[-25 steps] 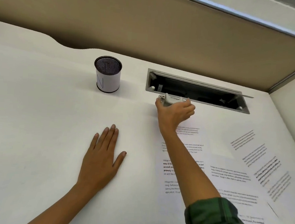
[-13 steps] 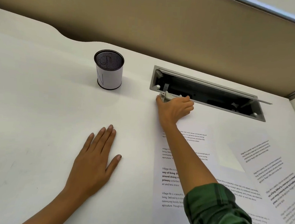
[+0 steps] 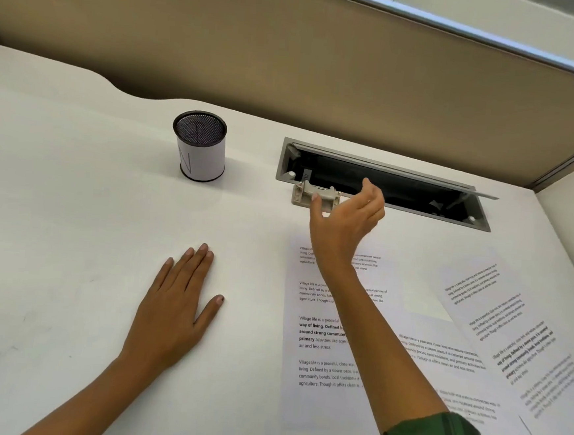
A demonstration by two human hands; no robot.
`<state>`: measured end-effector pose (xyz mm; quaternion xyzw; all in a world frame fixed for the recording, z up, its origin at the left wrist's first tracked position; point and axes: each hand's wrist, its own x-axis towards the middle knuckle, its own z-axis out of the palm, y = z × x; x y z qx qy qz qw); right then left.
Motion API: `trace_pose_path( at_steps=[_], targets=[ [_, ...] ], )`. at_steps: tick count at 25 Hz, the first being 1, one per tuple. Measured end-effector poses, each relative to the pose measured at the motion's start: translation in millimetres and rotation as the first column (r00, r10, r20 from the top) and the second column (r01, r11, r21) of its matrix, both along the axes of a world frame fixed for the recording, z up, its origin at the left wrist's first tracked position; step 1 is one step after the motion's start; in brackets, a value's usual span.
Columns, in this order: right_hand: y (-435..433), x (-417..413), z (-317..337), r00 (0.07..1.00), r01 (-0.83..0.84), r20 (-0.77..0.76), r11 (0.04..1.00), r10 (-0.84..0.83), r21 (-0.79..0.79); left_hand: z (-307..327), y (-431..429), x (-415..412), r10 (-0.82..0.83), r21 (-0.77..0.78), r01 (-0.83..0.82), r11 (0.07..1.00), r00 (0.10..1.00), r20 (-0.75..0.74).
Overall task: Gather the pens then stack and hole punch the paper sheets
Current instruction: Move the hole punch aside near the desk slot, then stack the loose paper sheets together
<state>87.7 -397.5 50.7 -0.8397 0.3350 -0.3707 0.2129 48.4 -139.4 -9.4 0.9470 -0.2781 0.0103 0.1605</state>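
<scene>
The hole punch is sitting on the worktop just in front of the open cable hatch, beyond the far edge of the paper sheets. The right hand, which was closed over the punch half a second ago, is now lifting off it. Its fingers are spreading open and holding nothing, with only the thumb near the lever. The punch is probably being left parked while the sheets, lying fanned and overlapping to the right, are waiting to be stacked. The left hand is resting flat on the worktop, fingers straight and together. The pen cup is standing to the left; its contents cannot be made out.
</scene>
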Motion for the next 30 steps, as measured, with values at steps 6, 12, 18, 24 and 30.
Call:
trace_pose_path(
  at_steps=[6, 12, 18, 24, 30],
  targets=[
    [1, -121, 24, 0.997, -0.071, 0.009, 0.988, 0.073, -0.137, 15, -20, -28, 0.1, -0.085, -0.096, 0.992, 0.994, 0.036],
    [-8, -237, 3, 0.994, -0.021, -0.108, 0.988, 0.005, -0.151, 9, -68, -94, -0.036, -0.119, 0.034, 0.992, 0.999, -0.022],
    [-25, -327, -35, 0.957, 0.141, -0.241, 0.985, -0.16, -0.094, 3, -75, -120, -0.068, 0.029, 0.069, 0.997, 0.997, -0.022],
    [-18, -345, -61, 0.897, 0.249, -0.359, 0.966, -0.258, -0.071, 0, -64, -138, -0.083, 0.035, 0.083, 0.996, 0.996, 0.011],
    [7, -296, -70, 0.914, 0.149, -0.368, 0.985, -0.172, -0.09, -4, -61, -144, -0.092, 0.035, 0.092, 0.995, 0.996, 0.019]
  ],
)
